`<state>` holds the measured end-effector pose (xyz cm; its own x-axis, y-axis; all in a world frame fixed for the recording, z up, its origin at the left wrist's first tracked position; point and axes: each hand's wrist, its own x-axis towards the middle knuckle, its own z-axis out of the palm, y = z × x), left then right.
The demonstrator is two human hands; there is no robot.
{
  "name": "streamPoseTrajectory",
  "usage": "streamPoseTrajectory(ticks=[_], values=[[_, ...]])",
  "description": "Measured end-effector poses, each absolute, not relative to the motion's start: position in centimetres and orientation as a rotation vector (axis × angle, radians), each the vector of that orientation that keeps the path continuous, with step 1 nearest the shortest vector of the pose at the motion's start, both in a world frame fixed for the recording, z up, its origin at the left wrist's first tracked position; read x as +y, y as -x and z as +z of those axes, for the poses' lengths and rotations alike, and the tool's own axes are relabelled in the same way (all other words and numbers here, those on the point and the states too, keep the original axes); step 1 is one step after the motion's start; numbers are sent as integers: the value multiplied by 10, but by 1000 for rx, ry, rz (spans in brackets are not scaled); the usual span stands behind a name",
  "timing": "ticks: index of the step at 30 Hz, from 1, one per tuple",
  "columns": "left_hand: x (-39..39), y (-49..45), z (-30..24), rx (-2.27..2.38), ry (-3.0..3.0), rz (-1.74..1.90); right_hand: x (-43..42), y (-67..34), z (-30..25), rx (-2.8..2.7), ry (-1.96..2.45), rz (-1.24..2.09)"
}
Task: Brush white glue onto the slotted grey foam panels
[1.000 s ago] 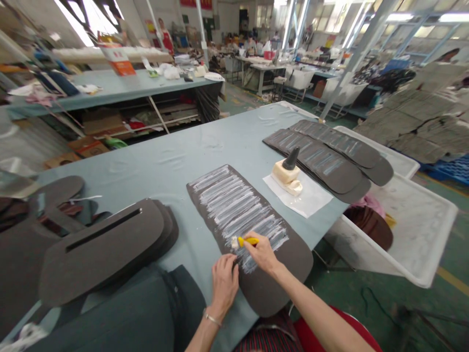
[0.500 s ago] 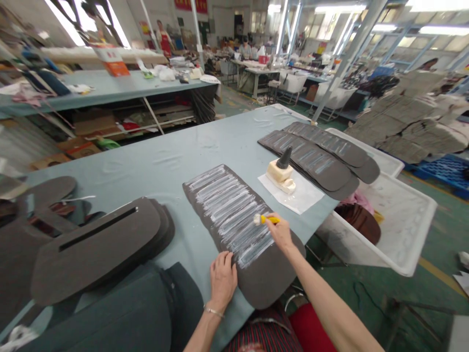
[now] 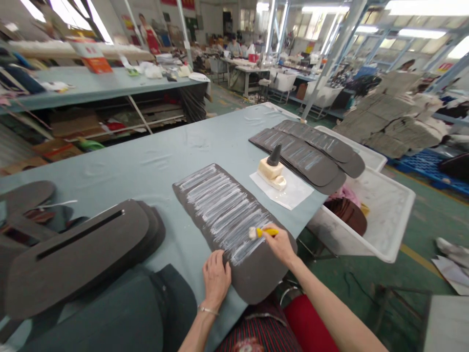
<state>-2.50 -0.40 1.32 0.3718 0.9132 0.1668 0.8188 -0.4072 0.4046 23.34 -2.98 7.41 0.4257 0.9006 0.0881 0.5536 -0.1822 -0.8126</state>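
Note:
My right hand (image 3: pixel 281 245) is closed round the yellow handle of a brush (image 3: pixel 266 231), its pale bristles down at a dark grey foam panel (image 3: pixel 256 281). White streaks of what looks like glue cross much of the panel in slanting bands; its rounded near end is bare. Fingers stretched out, my left hand (image 3: pixel 217 276) lies flat on the panel's left edge and the table beside it. Just beyond the panel, a cream container (image 3: pixel 270 168) with a black cone on top stands on a white sheet (image 3: pixel 298 192).
More streaked dark panels (image 3: pixel 311 161) lie stacked at the table's right edge, beside white bins (image 3: pixel 394 215). On the left are slotted grey pieces (image 3: pixel 88 254) and dark green sheets (image 3: pixel 98 313). The blue-green table (image 3: pixel 146 166) extends away. Another person (image 3: pixel 148 36) stands far back.
The brush in my right hand has moved a little down the streaked panel, toward its near end. My left hand keeps its place on the edge. The view has shifted slightly.

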Motion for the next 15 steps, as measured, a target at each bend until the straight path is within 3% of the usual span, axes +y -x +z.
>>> streamPoseTrajectory(ticks=[3,9,15], values=[[-5,25,13,1522,-2392,544,-44,-224,65,-1213,1825,746],[-8,24,13,1540,-2387,558,-42,-285,65,-997,2078,250],[-10,24,11,1552,-2388,558,-41,-273,68,-1109,2112,238]])
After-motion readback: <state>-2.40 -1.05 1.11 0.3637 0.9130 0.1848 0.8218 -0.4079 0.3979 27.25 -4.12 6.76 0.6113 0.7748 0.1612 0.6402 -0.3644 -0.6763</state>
